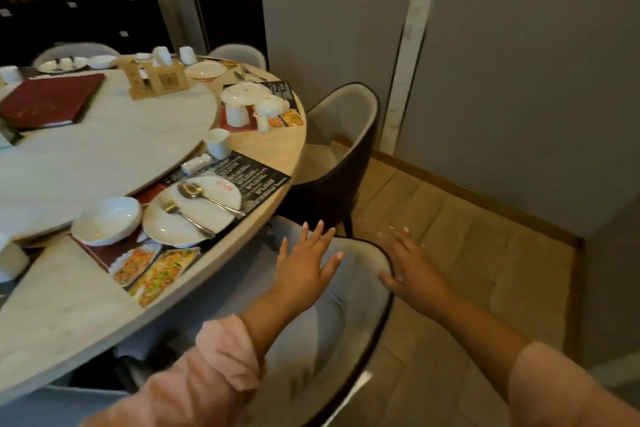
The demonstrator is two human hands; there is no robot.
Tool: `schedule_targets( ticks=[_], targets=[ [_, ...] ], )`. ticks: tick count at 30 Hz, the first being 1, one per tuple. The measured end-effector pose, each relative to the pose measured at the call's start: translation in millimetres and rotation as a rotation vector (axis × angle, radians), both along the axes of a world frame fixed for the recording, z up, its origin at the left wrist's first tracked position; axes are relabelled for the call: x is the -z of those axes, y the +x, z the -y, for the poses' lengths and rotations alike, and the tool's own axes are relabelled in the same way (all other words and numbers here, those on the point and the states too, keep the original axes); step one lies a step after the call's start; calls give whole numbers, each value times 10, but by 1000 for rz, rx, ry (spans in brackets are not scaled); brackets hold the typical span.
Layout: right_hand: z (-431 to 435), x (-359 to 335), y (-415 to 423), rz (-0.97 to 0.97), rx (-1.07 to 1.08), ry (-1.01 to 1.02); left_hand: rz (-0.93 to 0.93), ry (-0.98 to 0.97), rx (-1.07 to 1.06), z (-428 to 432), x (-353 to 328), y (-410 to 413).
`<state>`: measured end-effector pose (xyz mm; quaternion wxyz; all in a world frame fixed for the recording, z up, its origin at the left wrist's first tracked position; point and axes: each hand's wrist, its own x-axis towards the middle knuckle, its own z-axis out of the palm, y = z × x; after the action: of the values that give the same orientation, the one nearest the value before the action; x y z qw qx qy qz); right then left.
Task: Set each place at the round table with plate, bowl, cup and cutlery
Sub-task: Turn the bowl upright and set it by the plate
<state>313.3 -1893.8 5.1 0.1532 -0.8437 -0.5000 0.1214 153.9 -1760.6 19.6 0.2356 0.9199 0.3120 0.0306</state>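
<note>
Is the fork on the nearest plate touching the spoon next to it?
Apart. The head view shows the fork and the spoon lying side by side across the plate, with a strip of bare white plate between them along their whole length.

Open floor (467, 236) lies right of the round table (69, 305); a grey chair (346, 322) blocks its near edge.

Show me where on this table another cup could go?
Bare table edge left of the food-photo placemat, and the gap between the two nearer settings. Crowded around the plate, bowl and cup.
</note>
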Motion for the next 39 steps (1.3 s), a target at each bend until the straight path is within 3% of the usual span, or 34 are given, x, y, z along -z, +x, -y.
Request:
schedule_targets(
  ticks=[8, 24, 39],
  targets=[
    [-38, -150, 834, 58, -4, 29, 2, 28, -21, 14, -4, 722],
    [-1598, -196, 2790, -42, -228, 0, 5, 55, -259, -1189, 44, 2481],
    [-3817, -169, 4290, -23, -727, -63, 17, -22, -721, -2240, 225, 3759]
  ],
)
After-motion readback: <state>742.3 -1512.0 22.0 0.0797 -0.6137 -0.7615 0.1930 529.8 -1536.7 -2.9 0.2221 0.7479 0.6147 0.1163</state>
